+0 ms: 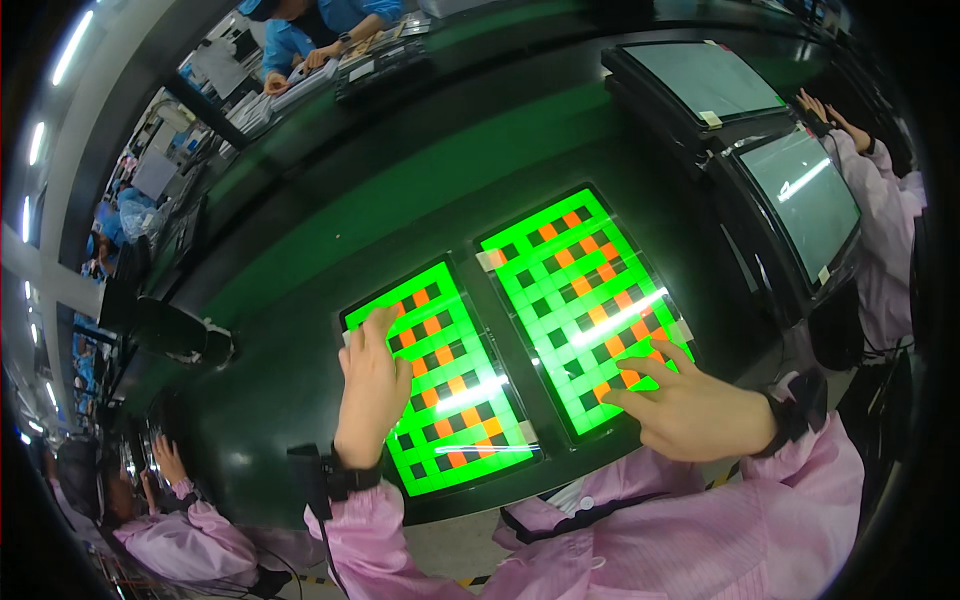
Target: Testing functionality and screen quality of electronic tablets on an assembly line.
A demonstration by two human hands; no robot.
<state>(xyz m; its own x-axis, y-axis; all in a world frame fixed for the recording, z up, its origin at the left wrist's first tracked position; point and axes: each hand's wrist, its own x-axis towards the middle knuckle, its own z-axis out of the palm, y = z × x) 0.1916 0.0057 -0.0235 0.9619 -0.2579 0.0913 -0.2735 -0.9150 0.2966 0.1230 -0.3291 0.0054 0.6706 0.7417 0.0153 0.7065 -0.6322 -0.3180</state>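
Two flat touchscreen panels lie side by side in front of me, both lit bright green with black and orange squares. My left hand rests over the left edge of the left panel, its fingers stretched up along the screen and the thumb apart. Over the lower right part of the right panel is my right hand, fingers spread and fingertips at the lit squares. Neither hand grips anything. Part of each screen is hidden under my fingers.
Two grey-screened panels in dark frames, an upper one and a lower one, stand at the right. A black cylindrical object is at the left. Co-workers sit left, right and across the dark green table.
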